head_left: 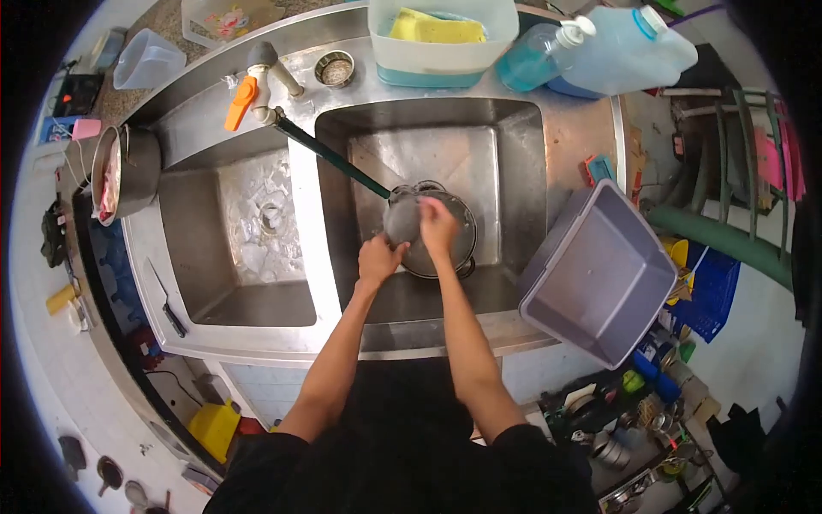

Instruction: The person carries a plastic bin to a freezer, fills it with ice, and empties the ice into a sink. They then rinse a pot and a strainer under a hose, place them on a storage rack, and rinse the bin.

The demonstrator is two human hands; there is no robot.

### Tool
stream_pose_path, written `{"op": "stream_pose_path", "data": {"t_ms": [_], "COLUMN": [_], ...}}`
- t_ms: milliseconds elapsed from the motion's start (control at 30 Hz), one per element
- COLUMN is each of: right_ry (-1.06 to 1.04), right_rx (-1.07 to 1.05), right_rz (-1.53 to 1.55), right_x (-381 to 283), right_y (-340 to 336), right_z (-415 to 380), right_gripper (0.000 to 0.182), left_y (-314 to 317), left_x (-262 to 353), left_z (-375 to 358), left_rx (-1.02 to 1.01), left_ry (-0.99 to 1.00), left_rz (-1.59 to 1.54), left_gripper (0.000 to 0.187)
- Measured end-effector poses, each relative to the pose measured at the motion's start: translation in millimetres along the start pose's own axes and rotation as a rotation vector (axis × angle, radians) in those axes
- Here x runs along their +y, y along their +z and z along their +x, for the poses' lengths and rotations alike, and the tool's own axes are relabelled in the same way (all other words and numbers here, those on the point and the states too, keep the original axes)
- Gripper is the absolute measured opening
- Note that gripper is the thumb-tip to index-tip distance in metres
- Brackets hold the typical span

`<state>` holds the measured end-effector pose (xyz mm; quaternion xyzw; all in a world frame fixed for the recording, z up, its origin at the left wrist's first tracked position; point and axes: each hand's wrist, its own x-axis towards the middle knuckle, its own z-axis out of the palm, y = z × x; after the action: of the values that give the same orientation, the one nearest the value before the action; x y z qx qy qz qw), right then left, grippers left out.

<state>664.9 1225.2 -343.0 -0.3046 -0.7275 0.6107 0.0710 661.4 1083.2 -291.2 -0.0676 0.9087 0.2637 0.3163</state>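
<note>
At the sink's [514, 137] near right basin, the left hand [378, 259] grips a small grey bowl [401, 218] under the hose [330, 154] while the right hand [438, 224] rubs it, closed over its rim; washing looks midway. Beneath sits a round pot [458, 253]. On the far edge, a tub [441, 56] holds a yellow sponge [437, 28].

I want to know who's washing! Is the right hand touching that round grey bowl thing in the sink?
Touching. The head view shows the right hand laid flat on the grey bowl, fingers overlapping its surface with no gap, while the left hand holds its lower edge.
</note>
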Motion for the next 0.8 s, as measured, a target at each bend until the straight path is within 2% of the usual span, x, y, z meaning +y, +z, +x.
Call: {"op": "stream_pose_path", "data": {"t_ms": [67,133,167,200,233,267,300,333,367,400,433,467,533,567,633,667,700,733,800], "right_ry": [0.085,0.414,0.418,0.731,1.011,1.008,0.998,0.984,0.983,0.984,0.981,0.974,1.157,1.160,0.971,0.963,0.911,0.857,0.827], "right_rx": [0.412,0.547,0.549,0.477,0.391,0.403,0.315,0.223,0.232,0.114,-0.005,0.003,-0.147,-0.153,-0.039,-0.046,0.021,0.089,0.057], "right_rz": [-0.439,-0.708,-0.715,-0.314,0.108,0.107,-0.009,-0.123,-0.119,-0.173,-0.227,-0.219,-0.012,-0.026,0.265,0.258,0.416,0.571,0.447], "right_x": [15,68,69,68,66,78,102,118,122,125,124,116,95,100,120,106,78,50,1], "right_y": [-33,-60,-66,-71,-77,-81,-81,-83,-88,-94,-100,-103,-109,-108,-96,-85,-71,-62,-52], "right_z": [-24,-41,-39,-34,-31,-30,-29,-26,-25,-26,-27,-28,-33,-39,-55,-50,-43,-38,-24], "right_gripper": [0.028,0.054,0.054,0.063,0.072,0.072,0.075,0.077,0.077,0.074,0.070,0.070,0.052,0.052,0.042,0.042,0.037,0.036,0.034], "left_y": [-2,3,9,10,9,4,-1,-12,-32,-44,-46,-45,-36,-33,-24,-22,-27,-29,-33], "left_x": [16,15,12,11,7,3,3,11,23,28,27,23,13,13,4,3,11,8,2], "left_z": [14,41,56,65,70,75,80,75,61,50,42,37,29,18,7,6,-3,-5,-6], "left_rx": [-0.039,-0.047,-0.060,-0.073,-0.079,-0.022,0.038,0.039,0.015,-0.010,0.100,0.104,0.130,0.159,0.163,0.175,0.246,0.251,0.039], "left_ry": [0.252,0.320,0.419,0.522,0.528,0.600,0.671,0.681,0.668,0.657,0.685,0.697,0.463,0.445,0.374,0.325,0.340,0.338,0.009], "left_rz": [0.130,0.195,0.241,0.286,0.281,0.233,0.185,0.183,0.196,0.211,0.181,0.184,0.084,-0.012,-0.063,-0.108,-0.295,-0.302,-0.784], "left_gripper": [0.044,0.037,0.037,0.038,0.038,0.040,0.042,0.042,0.040,0.038,0.036,0.036,0.049,0.062,0.061,0.060,0.065,0.065,0.061]}}
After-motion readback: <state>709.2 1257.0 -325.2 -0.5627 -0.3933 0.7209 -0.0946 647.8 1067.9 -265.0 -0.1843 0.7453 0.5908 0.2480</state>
